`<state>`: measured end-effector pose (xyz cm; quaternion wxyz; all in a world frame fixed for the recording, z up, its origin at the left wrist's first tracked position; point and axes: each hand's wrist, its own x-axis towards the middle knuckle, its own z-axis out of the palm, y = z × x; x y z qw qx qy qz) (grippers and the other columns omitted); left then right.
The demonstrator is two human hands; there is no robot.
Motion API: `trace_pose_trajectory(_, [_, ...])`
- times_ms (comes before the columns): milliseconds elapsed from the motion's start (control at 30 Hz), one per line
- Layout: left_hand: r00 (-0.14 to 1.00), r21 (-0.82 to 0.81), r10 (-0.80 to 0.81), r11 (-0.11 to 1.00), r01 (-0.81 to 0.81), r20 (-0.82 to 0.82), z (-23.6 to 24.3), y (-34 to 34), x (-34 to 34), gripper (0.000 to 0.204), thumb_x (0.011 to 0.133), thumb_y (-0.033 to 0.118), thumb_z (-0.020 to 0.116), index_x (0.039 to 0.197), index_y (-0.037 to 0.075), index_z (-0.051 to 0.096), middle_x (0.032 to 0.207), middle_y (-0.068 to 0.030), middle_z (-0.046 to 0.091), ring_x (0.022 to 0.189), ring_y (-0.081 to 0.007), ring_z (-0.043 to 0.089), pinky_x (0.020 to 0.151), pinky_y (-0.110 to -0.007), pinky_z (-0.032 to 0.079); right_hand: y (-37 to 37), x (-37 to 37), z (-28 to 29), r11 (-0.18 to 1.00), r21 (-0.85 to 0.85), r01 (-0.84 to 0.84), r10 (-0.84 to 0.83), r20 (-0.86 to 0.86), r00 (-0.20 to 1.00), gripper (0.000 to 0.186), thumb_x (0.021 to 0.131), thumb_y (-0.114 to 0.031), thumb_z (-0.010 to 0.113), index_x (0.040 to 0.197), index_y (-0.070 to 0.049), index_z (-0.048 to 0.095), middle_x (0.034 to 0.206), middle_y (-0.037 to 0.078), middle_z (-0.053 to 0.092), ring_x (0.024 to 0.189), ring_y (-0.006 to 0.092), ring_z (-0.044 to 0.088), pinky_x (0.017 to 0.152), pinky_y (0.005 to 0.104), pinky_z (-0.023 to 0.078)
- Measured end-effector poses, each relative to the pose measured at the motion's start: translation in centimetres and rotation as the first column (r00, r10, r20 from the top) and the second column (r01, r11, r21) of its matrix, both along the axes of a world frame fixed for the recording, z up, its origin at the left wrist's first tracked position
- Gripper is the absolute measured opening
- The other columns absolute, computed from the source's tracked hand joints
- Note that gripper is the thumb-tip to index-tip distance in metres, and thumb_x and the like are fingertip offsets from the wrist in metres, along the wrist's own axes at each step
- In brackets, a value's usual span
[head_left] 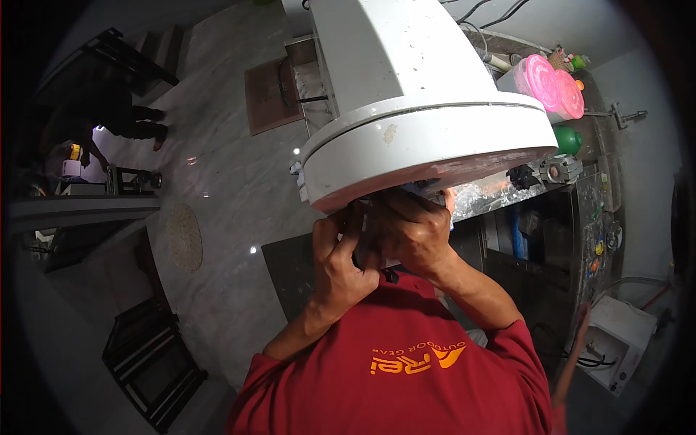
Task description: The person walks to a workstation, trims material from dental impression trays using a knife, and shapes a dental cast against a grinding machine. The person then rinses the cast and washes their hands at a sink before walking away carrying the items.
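Observation:
A large white round housing with a pale, stained underside fills the upper middle. Under its near rim my left hand has its fingers bent and pressed together. Close beside it on the right is my right hand, its fingers curled in toward the left hand. Both hands seem to grip something between them, but shadow, the fingers and the housing hide what it is. A bit of pale blue-white material shows just above the right hand's knuckles, under the rim.
Beyond the housing on the right stand pink-lidded tubs, a green round object and a grey metal block on a worktop. A white box sits lower right. Another person bends at the far left, near black racks.

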<state>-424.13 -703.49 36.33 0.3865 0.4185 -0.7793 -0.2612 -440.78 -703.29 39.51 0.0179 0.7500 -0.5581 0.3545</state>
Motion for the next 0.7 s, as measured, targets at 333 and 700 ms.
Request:
trace_pose_trajectory(333, [0.968,0.052,0.073,0.997,-0.063,-0.240,0.7,-0.1,1.4,0.024,0.079,0.006,0.080,0.102,0.001,0.074,0.099,-0.0136,0.071,0.086,-0.0289,0.069,0.074,-0.036,0.056,1.7,0.0,1.2,0.918,0.395,-0.030,-0.198,0.522,0.830,0.017,0.081,-0.009,0.079,0.096,-0.002,0.077,0.093,0.011,0.072,0.072,0.0197,0.069,0.060,0.0323,0.053])
trace_pose_trajectory(700, [0.985,0.064,0.120,0.992,-0.113,-0.122,-0.1,-1.0,0.6,0.032,0.069,0.004,0.084,0.100,0.007,0.076,0.087,-0.0062,0.073,0.079,-0.0257,0.068,0.076,-0.037,0.053,2.0,0.2,1.2,0.837,0.547,-0.007,-0.319,0.499,0.806,0.022,0.082,-0.015,0.080,0.095,0.002,0.076,0.082,0.012,0.074,0.072,0.0198,0.066,0.086,0.0344,0.044])
